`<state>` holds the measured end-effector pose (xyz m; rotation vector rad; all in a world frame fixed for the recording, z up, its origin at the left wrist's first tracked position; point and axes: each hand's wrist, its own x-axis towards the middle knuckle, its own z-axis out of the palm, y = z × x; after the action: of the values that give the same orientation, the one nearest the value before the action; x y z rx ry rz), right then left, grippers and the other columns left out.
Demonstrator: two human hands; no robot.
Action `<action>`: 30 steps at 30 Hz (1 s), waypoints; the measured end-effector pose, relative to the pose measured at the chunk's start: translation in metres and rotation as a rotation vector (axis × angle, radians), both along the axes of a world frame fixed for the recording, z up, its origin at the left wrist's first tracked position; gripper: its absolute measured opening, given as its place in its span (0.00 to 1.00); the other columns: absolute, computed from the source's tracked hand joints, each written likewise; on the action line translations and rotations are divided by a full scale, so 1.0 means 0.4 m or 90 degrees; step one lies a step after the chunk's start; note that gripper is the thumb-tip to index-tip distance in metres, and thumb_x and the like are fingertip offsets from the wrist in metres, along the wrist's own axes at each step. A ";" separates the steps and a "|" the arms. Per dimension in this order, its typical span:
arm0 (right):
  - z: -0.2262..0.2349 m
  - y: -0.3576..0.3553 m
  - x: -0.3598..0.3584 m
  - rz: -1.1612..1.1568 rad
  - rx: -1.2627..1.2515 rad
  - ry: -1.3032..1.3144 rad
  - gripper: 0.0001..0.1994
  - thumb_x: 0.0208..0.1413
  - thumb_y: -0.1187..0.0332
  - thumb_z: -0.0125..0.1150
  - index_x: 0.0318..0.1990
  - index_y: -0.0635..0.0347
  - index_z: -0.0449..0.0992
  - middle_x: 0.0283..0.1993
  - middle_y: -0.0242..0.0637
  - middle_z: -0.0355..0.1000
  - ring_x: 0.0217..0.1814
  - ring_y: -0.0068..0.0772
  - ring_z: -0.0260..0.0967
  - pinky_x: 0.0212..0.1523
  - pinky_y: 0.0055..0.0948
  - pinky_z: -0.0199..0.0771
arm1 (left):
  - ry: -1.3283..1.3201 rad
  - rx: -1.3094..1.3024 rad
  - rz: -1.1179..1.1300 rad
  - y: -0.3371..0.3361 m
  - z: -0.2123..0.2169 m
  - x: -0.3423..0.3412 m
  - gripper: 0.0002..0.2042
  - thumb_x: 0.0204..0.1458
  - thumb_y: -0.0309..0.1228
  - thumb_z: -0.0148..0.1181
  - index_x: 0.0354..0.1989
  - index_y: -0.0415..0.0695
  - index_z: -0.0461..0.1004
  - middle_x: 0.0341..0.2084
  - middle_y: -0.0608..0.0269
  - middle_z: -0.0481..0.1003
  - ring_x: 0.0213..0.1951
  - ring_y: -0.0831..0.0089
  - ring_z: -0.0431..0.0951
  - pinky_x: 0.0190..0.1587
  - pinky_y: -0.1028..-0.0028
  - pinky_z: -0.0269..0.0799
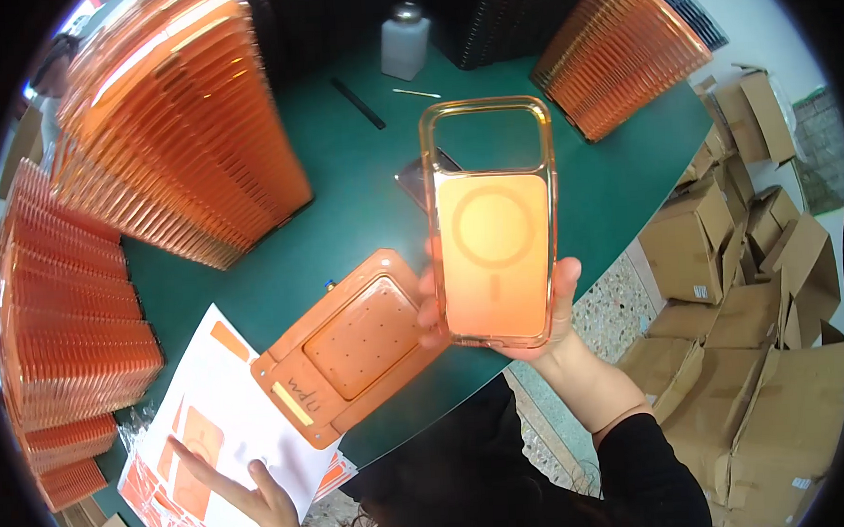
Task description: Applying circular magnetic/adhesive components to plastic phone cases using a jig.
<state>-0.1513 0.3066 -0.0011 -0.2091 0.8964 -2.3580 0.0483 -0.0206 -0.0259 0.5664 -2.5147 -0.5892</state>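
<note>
My right hand (558,319) holds up a clear orange phone case (497,303) by its lower part, thumb on one side and fingers on the other. The case stands upright, with a ring on its back panel and a wide camera opening at the top. Behind and left of it lies an orange fixture (359,337) with a recessed, dotted bed, a yellow strip and a handwritten mark. My left hand (249,497) is over white sheets (259,421) with orange printed shapes, index finger and thumb stretched apart. Nothing shows in its fingers.
Tall stacks of orange trays (190,132) stand left, with another stack (620,52) at the far right. On the green table (344,210) are a white pump bottle (405,43), a black strip (357,103), a cotton swab (416,93) and a partly hidden dark object. Cardboard boxes (685,243) crowd the right.
</note>
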 end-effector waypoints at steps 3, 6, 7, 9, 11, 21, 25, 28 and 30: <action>0.010 0.006 0.025 0.020 -0.013 -0.067 0.67 0.30 0.17 0.63 0.68 0.67 0.57 0.58 0.55 0.69 0.56 0.55 0.75 0.52 0.57 0.81 | -0.164 -0.019 0.008 -0.011 -0.061 0.113 0.46 0.58 0.55 0.54 0.77 0.41 0.44 0.77 0.47 0.42 0.78 0.50 0.37 0.75 0.45 0.31; -0.012 0.024 0.034 0.041 -0.085 -0.054 0.68 0.27 0.17 0.65 0.67 0.69 0.57 0.57 0.57 0.69 0.55 0.57 0.75 0.51 0.58 0.82 | -0.317 -0.073 -0.046 0.014 -0.077 0.163 0.47 0.56 0.53 0.56 0.77 0.39 0.45 0.77 0.47 0.43 0.78 0.49 0.38 0.75 0.45 0.29; -0.017 0.024 0.038 0.036 -0.086 -0.057 0.68 0.27 0.17 0.65 0.67 0.69 0.57 0.57 0.57 0.69 0.55 0.57 0.75 0.51 0.58 0.82 | -0.341 -0.064 -0.054 0.024 -0.073 0.166 0.47 0.55 0.55 0.56 0.77 0.40 0.46 0.77 0.46 0.43 0.78 0.48 0.39 0.75 0.45 0.29; -0.024 0.019 0.044 0.026 -0.152 -0.067 0.69 0.26 0.17 0.65 0.66 0.69 0.58 0.57 0.57 0.69 0.53 0.57 0.76 0.49 0.58 0.83 | -0.374 -0.099 -0.052 0.024 -0.089 0.177 0.46 0.56 0.55 0.55 0.77 0.40 0.46 0.77 0.46 0.43 0.78 0.48 0.39 0.75 0.45 0.29; -0.022 0.020 0.048 0.017 -0.187 -0.071 0.69 0.25 0.17 0.65 0.65 0.70 0.58 0.56 0.57 0.69 0.53 0.58 0.76 0.48 0.58 0.83 | -0.405 -0.135 -0.049 0.019 -0.102 0.187 0.46 0.56 0.56 0.55 0.77 0.41 0.47 0.77 0.46 0.43 0.78 0.48 0.39 0.75 0.45 0.29; -0.040 0.063 0.027 -0.002 -0.271 0.015 0.68 0.29 0.16 0.61 0.69 0.68 0.57 0.57 0.60 0.68 0.53 0.58 0.76 0.49 0.57 0.82 | -0.385 -0.128 -0.074 -0.012 -0.115 0.208 0.44 0.58 0.56 0.54 0.76 0.42 0.49 0.77 0.45 0.45 0.77 0.47 0.41 0.75 0.45 0.30; 0.034 0.138 -0.040 -0.119 0.091 0.122 0.60 0.43 0.28 0.67 0.71 0.71 0.54 0.58 0.65 0.67 0.55 0.61 0.74 0.50 0.57 0.81 | -0.361 -0.096 -0.072 -0.026 -0.099 0.252 0.40 0.60 0.52 0.52 0.75 0.40 0.52 0.76 0.43 0.48 0.77 0.46 0.45 0.75 0.44 0.32; 0.018 0.297 -0.147 -0.454 0.692 0.347 0.41 0.53 0.43 0.69 0.65 0.68 0.69 0.57 0.49 0.74 0.51 0.38 0.77 0.52 0.36 0.77 | -0.349 -0.079 -0.123 -0.035 -0.108 0.273 0.37 0.60 0.47 0.54 0.74 0.38 0.55 0.75 0.41 0.50 0.76 0.44 0.47 0.74 0.43 0.33; -0.045 0.402 -0.239 -0.493 1.064 0.398 0.42 0.51 0.41 0.69 0.62 0.69 0.71 0.55 0.50 0.74 0.55 0.44 0.74 0.56 0.40 0.74 | -0.348 -0.075 -0.145 -0.039 -0.108 0.280 0.37 0.59 0.45 0.55 0.73 0.38 0.56 0.74 0.41 0.51 0.76 0.43 0.47 0.74 0.43 0.33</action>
<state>-0.2468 0.4673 -0.0190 0.1538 3.2445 -1.1840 0.1602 -0.0363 -0.0691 0.4435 -3.1358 -0.3980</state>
